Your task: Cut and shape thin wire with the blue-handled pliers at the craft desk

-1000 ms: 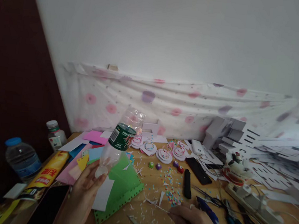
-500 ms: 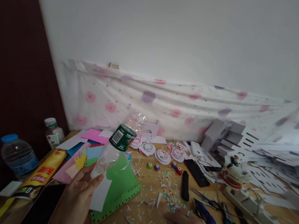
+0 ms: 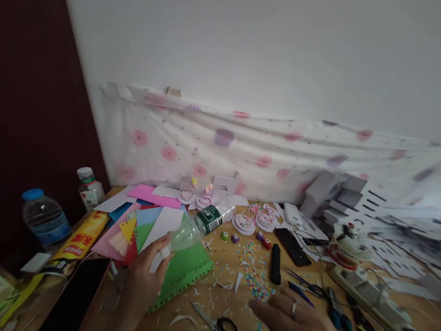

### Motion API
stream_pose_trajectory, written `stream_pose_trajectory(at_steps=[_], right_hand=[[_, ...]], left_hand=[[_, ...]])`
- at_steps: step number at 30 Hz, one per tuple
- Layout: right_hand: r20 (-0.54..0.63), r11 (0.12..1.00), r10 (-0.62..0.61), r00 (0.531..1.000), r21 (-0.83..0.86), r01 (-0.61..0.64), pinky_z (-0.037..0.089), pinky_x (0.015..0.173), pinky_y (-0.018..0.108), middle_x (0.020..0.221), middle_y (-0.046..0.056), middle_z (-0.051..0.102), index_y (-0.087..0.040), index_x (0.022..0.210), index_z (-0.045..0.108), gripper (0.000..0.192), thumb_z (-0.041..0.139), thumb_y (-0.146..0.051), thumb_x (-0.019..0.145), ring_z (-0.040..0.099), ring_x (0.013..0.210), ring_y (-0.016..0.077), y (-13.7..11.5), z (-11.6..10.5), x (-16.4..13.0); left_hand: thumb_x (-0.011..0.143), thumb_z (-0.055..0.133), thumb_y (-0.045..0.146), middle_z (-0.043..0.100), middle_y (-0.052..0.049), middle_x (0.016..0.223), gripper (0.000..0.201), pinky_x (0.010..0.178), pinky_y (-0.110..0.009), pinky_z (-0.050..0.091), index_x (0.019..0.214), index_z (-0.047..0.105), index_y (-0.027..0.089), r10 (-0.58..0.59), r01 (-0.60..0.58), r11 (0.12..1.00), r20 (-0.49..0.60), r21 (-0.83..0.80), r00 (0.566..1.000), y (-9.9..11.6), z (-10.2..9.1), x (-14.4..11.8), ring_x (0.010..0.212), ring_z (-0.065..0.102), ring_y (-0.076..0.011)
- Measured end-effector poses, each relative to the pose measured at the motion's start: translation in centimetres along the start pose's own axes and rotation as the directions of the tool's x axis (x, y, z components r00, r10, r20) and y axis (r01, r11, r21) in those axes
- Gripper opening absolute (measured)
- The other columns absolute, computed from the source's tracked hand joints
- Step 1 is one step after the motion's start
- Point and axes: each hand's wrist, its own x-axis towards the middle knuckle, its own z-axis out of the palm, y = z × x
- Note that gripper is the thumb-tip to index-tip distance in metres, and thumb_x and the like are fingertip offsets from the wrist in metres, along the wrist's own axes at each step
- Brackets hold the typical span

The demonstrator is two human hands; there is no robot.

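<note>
My left hand (image 3: 148,274) grips a clear plastic bottle (image 3: 186,233) by its white-capped neck. The bottle has a green label (image 3: 208,219) and leans over to the right, its base pointing away from me above the papers. Below it lies a green sheet with a punched edge (image 3: 188,271). My right hand (image 3: 294,320), with a ring on one finger, holds nothing that I can see; its fingers stretch out low over the table. Small coloured beads (image 3: 258,285) lie just beyond its fingertips. Black-handled scissors (image 3: 218,327) rest between my hands.
Decorated white discs (image 3: 243,224) and small one-eyed figures (image 3: 235,238) stand farther back. Pliers (image 3: 346,323), a power strip (image 3: 379,311) and stacked white cut pieces (image 3: 344,195) are at right. A dark phone (image 3: 76,298), a yellow packet (image 3: 76,244) and a blue-capped bottle (image 3: 44,222) are at left.
The green-labelled bottle has tipped lower, closer to horizontal, with its base swinging right. My right hand has shifted a little, its fingers reaching toward the beads. The view has moved slightly.
</note>
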Motion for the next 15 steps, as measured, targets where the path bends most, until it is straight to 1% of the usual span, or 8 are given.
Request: stream_pose_trajectory(at_steps=[1,3,5,7,8,11,13,15], right_hand=[[-0.019,0.999,-0.014,1.0,-0.037,0.014,0.052,0.059,0.027,0.078,0.004,0.073,-0.02,0.105,0.072,0.04,0.04,0.0,0.09,0.069,0.068,0.0182,0.1,-0.6,0.6],[-0.047,0.994,-0.059,0.997,-0.094,0.055,0.049,0.058,0.028,0.072,0.004,0.069,-0.017,0.097,0.072,0.035,0.04,-0.003,0.093,0.066,0.065,0.0188,0.5,-1.9,1.9],[-0.046,0.985,-0.118,0.992,-0.131,0.111,0.048,0.062,0.03,0.07,0.005,0.068,-0.016,0.092,0.072,0.034,0.04,-0.006,0.097,0.063,0.067,0.0194,0.9,-3.0,3.4],[-0.029,0.974,-0.174,0.984,-0.152,0.168,0.045,0.061,0.03,0.07,0.005,0.068,-0.016,0.092,0.073,0.033,0.041,-0.01,0.1,0.059,0.065,0.019,1.5,-3.9,5.0],[-0.018,0.97,-0.2,0.98,-0.148,0.195,0.044,0.062,0.031,0.07,0.005,0.068,-0.015,0.093,0.073,0.033,0.042,-0.012,0.101,0.058,0.065,0.019,1.8,-4.2,5.8],[-0.003,0.966,-0.241,0.971,-0.099,0.24,0.044,0.066,0.031,0.074,0.006,0.072,-0.016,0.093,0.076,0.03,0.048,-0.019,0.102,0.06,0.07,0.0191,2.9,-4.8,8.3],[0.001,0.966,-0.254,0.967,-0.046,0.254,0.045,0.067,0.03,0.077,0.007,0.075,-0.016,0.093,0.077,0.028,0.051,-0.024,0.102,0.062,0.072,0.0187,4.0,-4.7,9.8],[0.008,0.969,-0.239,0.971,0.059,0.238,0.046,0.068,0.029,0.08,0.008,0.077,-0.017,0.093,0.078,0.028,0.054,-0.028,0.102,0.064,0.073,0.0174,5.4,-4.3,11.1]], left_hand=[[0.088,0.064,0.021,0.077,-0.006,0.113,0.025,0.094,-0.03,0.058,0.113,0.067,0.022,0.07,-0.071,0.997,0.052,0.02,0.996,-0.1,-0.3,0.0,0.103,0.073,-0.0199],[0.089,0.062,0.018,0.077,-0.004,0.111,0.024,0.092,-0.027,0.058,0.113,0.065,0.023,0.161,-0.162,0.987,0.152,-0.003,0.975,0.0,-0.8,-0.1,0.101,0.073,-0.0178],[0.088,0.061,0.016,0.076,-0.004,0.108,0.024,0.091,-0.027,0.058,0.11,0.066,0.023,0.189,-0.185,0.982,0.242,-0.038,0.952,0.5,-1.3,-0.2,0.1,0.073,-0.0176],[0.085,0.06,0.012,0.073,-0.004,0.105,0.025,0.089,-0.027,0.058,0.106,0.068,0.023,0.156,-0.145,0.988,0.344,-0.059,0.926,1.3,-1.7,-0.3,0.099,0.072,-0.0184],[0.083,0.06,0.01,0.071,-0.005,0.104,0.027,0.088,-0.028,0.058,0.104,0.069,0.023,0.128,-0.109,0.992,0.404,-0.069,0.906,1.8,-1.8,-0.3,0.098,0.072,-0.0187],[0.078,0.061,0.005,0.067,-0.006,0.103,0.031,0.087,-0.027,0.056,0.102,0.071,0.022,0.071,0.015,0.989,0.569,-0.145,0.819,3.4,-2.1,-0.5,0.097,0.07,-0.0185],[0.077,0.064,0.004,0.067,-0.006,0.103,0.03,0.087,-0.027,0.055,0.101,0.071,0.022,0.072,0.09,0.972,0.634,-0.218,0.77,4.2,-2.4,-0.5,0.097,0.069,-0.0181],[0.078,0.067,0.006,0.068,-0.005,0.104,0.029,0.088,-0.027,0.053,0.101,0.071,0.024,0.076,0.151,0.95,0.669,-0.275,0.739,4.6,-2.9,-0.5,0.099,0.068,-0.0177]])
